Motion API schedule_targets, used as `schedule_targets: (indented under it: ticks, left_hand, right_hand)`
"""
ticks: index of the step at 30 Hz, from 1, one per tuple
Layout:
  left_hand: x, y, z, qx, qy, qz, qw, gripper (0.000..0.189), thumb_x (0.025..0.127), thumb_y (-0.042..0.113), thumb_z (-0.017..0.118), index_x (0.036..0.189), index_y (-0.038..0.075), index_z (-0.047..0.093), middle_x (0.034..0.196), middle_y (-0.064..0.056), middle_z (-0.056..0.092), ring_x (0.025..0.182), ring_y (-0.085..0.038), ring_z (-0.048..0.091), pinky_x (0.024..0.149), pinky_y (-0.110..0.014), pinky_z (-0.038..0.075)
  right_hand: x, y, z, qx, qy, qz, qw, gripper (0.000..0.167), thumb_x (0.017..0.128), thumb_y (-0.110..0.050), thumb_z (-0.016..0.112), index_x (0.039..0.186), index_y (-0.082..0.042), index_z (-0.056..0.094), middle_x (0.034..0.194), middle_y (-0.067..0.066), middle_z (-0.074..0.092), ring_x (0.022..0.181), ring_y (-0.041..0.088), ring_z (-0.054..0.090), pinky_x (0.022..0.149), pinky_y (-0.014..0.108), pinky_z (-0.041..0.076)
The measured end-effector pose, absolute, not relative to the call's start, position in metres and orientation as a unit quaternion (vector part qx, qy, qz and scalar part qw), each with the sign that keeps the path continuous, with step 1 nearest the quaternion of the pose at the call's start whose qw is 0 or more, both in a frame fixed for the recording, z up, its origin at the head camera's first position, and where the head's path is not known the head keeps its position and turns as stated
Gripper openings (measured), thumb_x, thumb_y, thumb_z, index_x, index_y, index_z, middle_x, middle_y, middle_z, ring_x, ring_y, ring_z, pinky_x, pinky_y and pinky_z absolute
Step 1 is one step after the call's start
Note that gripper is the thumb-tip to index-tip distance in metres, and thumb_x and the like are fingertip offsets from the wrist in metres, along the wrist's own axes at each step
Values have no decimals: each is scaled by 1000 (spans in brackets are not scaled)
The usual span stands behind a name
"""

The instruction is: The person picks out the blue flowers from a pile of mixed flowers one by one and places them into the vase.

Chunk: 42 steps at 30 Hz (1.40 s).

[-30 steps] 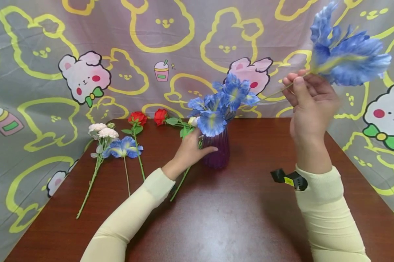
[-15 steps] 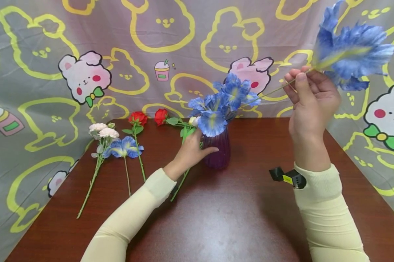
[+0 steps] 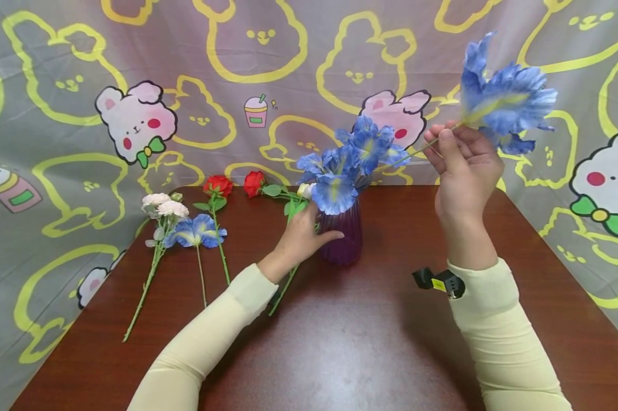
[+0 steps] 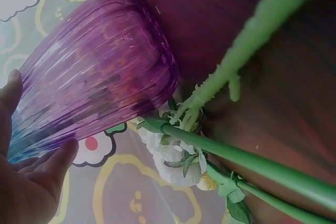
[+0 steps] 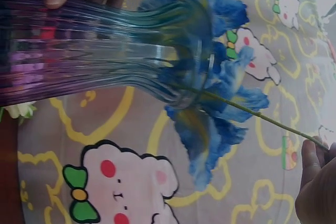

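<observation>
A ribbed purple glass vase (image 3: 348, 242) stands upright on the table with several blue irises (image 3: 357, 154) in its mouth. My left hand (image 3: 299, 237) grips the vase's left side; in the left wrist view its thumb and fingers lie around the narrow, bluish part of the vase (image 4: 100, 61). To the right and higher, my right hand (image 3: 468, 177) pinches the stem of another blue iris (image 3: 511, 100) just below the bloom. That stem (image 5: 262, 116) slants down to the vase mouth in the right wrist view, its lower end among the other irises behind the glass.
On the brown table (image 3: 391, 354) at left lie a pale pink flower spray (image 3: 165, 208), a blue iris (image 3: 196, 231) and a red rose (image 3: 218, 185). Another red rose (image 3: 254, 184) and a white flower (image 4: 173, 156) lie by the vase. A patterned cloth (image 3: 288, 57) hangs behind.
My right hand has moved left and slightly down with the iris, bringing the bloom nearer the vase. The left hand keeps its hold on the vase.
</observation>
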State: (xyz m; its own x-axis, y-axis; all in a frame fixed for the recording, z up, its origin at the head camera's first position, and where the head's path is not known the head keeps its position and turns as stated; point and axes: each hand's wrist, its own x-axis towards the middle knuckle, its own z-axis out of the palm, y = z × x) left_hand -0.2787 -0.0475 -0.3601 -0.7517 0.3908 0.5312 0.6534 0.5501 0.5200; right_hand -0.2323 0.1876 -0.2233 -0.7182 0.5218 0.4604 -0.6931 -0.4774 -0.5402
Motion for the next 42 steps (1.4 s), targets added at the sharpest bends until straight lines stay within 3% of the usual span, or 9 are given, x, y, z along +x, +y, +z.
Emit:
schedule_targets:
  ticks: [4, 8, 15, 22, 33, 42]
  left_hand:
    - [-279, -48, -360, -301, -863, -363, 180, 84, 75, 32, 86, 139, 1, 40, 124, -16, 60, 110, -24, 60, 91, -37, 49]
    - [-279, -48, -360, -304, -863, -361, 181, 83, 75, 32, 86, 139, 1, 41, 128, -15, 59, 113, -24, 59, 93, -36, 48]
    - [-280, -48, -361, -309, -861, -359, 186, 90, 74, 32, 86, 144, 3, 37, 137, -15, 53, 122, -25, 54, 99, -36, 44]
    - [-280, -48, -362, -309, -859, -360, 194, 86, 74, 32, 86, 141, 2, 40, 135, -15, 55, 120, -25, 55, 98, -36, 45]
    - [-280, -48, -363, -303, -861, -361, 190, 87, 74, 33, 86, 140, 2, 40, 133, -17, 56, 119, -27, 56, 97, -38, 46]
    - [-279, -49, -361, -300, -863, -362, 183, 84, 74, 32, 86, 138, 1, 42, 132, -17, 56, 118, -26, 57, 96, -38, 47]
  right_hand:
    - [-237, 185, -232, 109, -406, 836, 354, 25, 79, 3, 77, 98, 13, 64, 89, 23, 69, 80, 29, 70, 77, 38, 56]
    - [-242, 182, -241, 96, -446, 820, 346, 24, 82, -2, 76, 100, 12, 65, 91, 20, 70, 84, 27, 70, 78, 35, 56]
    - [-250, 173, -256, 103, -464, 818, 325, 16, 85, -1, 73, 93, 11, 66, 86, 18, 71, 79, 25, 70, 75, 33, 56]
    - [-259, 166, -265, 103, -519, 787, 317, 11, 89, -4, 69, 89, 6, 69, 83, 13, 72, 75, 21, 70, 73, 31, 57]
    - [-264, 159, -276, 95, -586, 748, 297, 17, 89, -5, 70, 91, 11, 67, 78, 6, 71, 72, 17, 70, 72, 32, 57]
    - [-268, 159, -280, 75, -637, 711, 288, 26, 92, -11, 68, 98, 15, 67, 82, 6, 71, 79, 16, 71, 78, 35, 56]
